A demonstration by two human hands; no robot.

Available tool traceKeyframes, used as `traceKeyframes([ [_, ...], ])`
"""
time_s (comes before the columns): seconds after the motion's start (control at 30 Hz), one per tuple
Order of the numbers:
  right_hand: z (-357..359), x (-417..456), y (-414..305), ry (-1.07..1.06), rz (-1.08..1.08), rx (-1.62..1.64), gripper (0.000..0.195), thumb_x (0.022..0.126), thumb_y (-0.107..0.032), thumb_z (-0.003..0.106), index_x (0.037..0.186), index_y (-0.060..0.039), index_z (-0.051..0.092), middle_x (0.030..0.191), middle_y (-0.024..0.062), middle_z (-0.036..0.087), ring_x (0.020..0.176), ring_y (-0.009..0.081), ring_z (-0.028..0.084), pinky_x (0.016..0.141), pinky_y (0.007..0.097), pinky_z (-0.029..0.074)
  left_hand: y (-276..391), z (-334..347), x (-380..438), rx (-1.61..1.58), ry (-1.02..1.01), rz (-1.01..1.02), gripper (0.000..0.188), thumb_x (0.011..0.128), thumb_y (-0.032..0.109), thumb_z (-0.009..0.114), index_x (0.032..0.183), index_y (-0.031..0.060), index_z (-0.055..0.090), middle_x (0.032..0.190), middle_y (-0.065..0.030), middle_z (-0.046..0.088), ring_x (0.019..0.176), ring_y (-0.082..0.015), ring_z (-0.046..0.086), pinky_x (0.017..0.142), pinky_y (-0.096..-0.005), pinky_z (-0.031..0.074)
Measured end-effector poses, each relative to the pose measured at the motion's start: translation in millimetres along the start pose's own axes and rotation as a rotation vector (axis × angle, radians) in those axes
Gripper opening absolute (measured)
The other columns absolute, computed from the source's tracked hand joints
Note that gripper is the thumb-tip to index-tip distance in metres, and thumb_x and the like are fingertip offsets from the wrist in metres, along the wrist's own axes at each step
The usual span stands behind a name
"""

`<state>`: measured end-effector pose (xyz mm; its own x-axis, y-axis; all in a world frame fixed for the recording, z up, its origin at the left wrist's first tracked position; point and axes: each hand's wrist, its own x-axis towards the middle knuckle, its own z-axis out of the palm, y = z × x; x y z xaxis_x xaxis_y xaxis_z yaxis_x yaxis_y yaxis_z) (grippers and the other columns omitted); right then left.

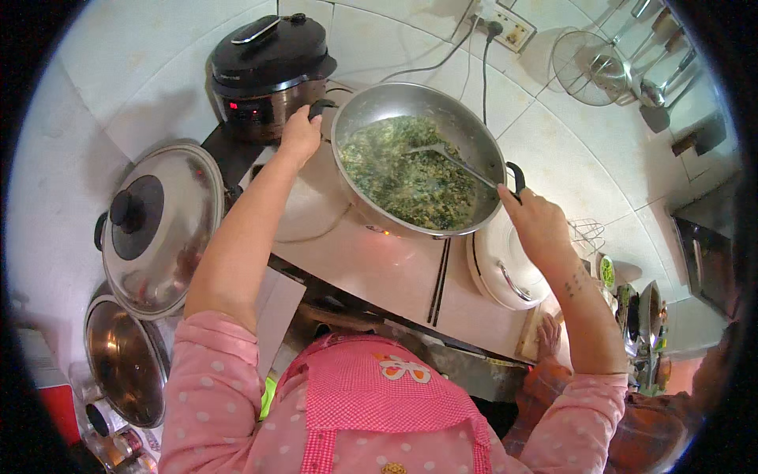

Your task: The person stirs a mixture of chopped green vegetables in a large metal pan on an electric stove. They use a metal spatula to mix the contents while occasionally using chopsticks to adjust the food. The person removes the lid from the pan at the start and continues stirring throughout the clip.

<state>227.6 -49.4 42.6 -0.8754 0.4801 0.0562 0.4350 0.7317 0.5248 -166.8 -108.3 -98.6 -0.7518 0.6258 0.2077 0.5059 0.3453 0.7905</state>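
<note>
A deep steel wok (414, 98) with black side handles stands on the counter before me. Chopped leafy greens (414, 189), mixed with paler bits, cover its base, and a faint steam hangs over them. My left hand (301, 137) grips the wok's left handle (323, 106). In my right hand (536, 222) is the handle of a metal spatula (468, 169), whose blade lies among the greens left of the wok's centre. The right handle (516, 176) of the wok is close behind my right hand, partly covered by it.
A pressure cooker (269, 77) with red lit digits stands behind my left hand. Left are a domed wok lid (177, 249) and a glass lid (121, 361). Black chopsticks (439, 281) and a white lidded pot (503, 266) are at the front right. Another person's hand (549, 336) rests nearby.
</note>
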Motion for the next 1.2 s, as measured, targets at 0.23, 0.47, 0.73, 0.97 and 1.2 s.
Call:
traceKeyframes([
  [0.23,-72,-11,46,-0.027,0.061,0.021,0.044,0.079,-0.006,0.054,0.118,-0.0265,0.059,0.077,0.0066,0.056,0.071,0.0251,0.062,0.058,0.0374,0.05,-9,-9,1,-0.085,-0.06,0.007,0.044,0.091,0.023,0.054,0.128,-0.0009,0.048,0.121,-0.0233,0.056,0.114,-0.0372,0.052,0.095,-0.04,0.041],
  [0.47,-2,-12,28,0.069,0.007,0.091,0.045,0.078,-0.004,0.055,0.117,-0.0244,0.059,0.081,0.0064,0.056,0.073,0.0251,0.061,0.06,0.0366,0.05,-4,-3,2,0.034,-0.027,0.049,0.044,0.091,0.024,0.054,0.128,-0.0005,0.049,0.121,-0.0227,0.056,0.113,-0.0371,0.052,0.094,-0.0404,0.041],
  [0.73,-86,-38,52,-0.144,0.05,-0.023,0.038,0.079,-0.009,0.055,0.112,-0.0277,0.063,0.078,0.0058,0.056,0.071,0.0246,0.062,0.06,0.0359,0.05,-7,-11,0,0.005,-0.048,0.024,0.043,0.092,0.024,0.053,0.127,-0.0007,0.049,0.122,-0.0231,0.056,0.113,-0.0377,0.052,0.095,-0.0407,0.041],
  [0.97,-53,-36,45,-0.012,0.111,0.112,0.037,0.077,-0.005,0.057,0.108,-0.0235,0.066,0.076,0.0068,0.057,0.066,0.0264,0.061,0.059,0.0363,0.048,-15,-8,9,0.058,-0.082,0.032,0.046,0.092,0.024,0.052,0.131,-0.0001,0.046,0.127,-0.0231,0.052,0.118,-0.0367,0.049,0.098,-0.0396,0.039],
  [1.2,-50,-16,39,0.064,0.142,0.146,0.043,0.08,-0.005,0.052,0.117,-0.0251,0.06,0.082,0.0089,0.058,0.071,0.0276,0.063,0.061,0.0389,0.05,-7,-9,1,-0.025,-0.08,-0.031,0.05,0.092,0.026,0.051,0.134,-0.0004,0.043,0.132,-0.0212,0.049,0.123,-0.0352,0.046,0.102,-0.0384,0.037],
])
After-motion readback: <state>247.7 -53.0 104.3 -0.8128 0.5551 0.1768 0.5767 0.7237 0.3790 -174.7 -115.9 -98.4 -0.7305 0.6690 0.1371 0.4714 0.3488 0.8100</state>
